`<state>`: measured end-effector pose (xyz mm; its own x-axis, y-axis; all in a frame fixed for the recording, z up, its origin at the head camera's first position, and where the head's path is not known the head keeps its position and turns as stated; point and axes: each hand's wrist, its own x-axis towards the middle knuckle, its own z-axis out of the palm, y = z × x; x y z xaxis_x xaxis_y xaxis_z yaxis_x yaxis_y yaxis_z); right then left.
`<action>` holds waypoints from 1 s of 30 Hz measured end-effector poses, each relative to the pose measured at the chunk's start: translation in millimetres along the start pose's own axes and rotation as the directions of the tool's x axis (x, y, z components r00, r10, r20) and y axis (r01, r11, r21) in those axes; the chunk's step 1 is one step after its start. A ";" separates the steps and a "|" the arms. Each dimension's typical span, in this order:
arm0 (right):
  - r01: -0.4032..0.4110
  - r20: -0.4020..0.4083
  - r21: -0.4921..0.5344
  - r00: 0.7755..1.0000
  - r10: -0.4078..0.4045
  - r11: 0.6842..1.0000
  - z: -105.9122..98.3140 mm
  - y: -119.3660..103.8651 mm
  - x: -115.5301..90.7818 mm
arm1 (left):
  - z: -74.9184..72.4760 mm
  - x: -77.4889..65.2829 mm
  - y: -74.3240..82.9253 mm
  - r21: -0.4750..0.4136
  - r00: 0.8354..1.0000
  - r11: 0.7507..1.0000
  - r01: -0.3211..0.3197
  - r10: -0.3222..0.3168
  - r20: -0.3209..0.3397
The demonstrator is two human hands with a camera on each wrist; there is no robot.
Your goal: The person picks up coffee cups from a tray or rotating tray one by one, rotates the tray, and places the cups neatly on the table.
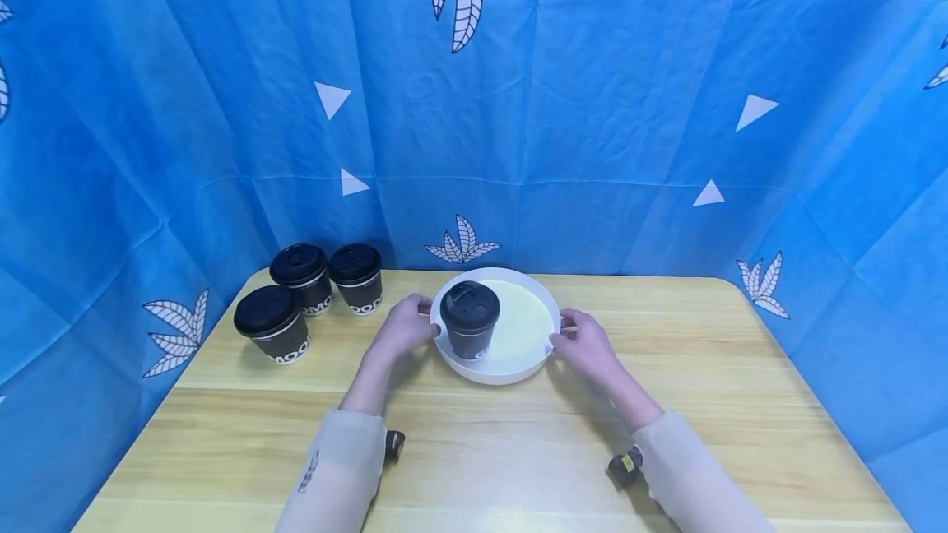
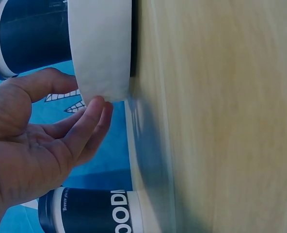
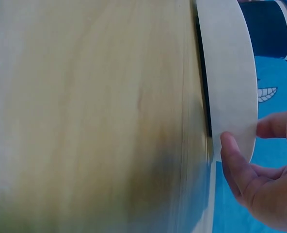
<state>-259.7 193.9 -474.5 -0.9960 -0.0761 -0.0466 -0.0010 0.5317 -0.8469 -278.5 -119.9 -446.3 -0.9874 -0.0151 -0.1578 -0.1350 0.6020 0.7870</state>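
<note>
A round white tray (image 1: 520, 370) with a pale yellow floor stands at the far middle of the table. One black lidded paper coffee cup (image 1: 471, 327) is upright in its left part. My left hand (image 1: 405, 326) grips the tray's left side, thumb at the rim and fingertips against the outer wall (image 2: 102, 53). Opposite it, my right hand (image 1: 587, 344) holds the right side the same way; in the right wrist view its thumb meets the rim and the fingers press the wall (image 3: 231, 82). Beneath the wall a dark strip shows above the tabletop.
Three more black lidded cups cluster at the back left: a front one (image 1: 272, 323), a rear one (image 1: 299, 276) and one nearer the tray (image 1: 357, 278). The wooden table (image 1: 489, 459) backs onto a blue patterned curtain (image 1: 629, 105).
</note>
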 end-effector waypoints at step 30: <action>0.170 0.039 -0.601 0.982 -0.184 0.781 -12.7 -0.9 15.1 | -2.6 14.1 2.3 0.040 1.000 0.999 -0.027 0.027 0.007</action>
<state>-275.8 202.9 -467.7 -0.9746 -0.2056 0.0891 -0.2239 0.9091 -0.3514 -292.9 -120.8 -445.2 -0.9901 0.0065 -0.1405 -0.1047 0.6334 0.7667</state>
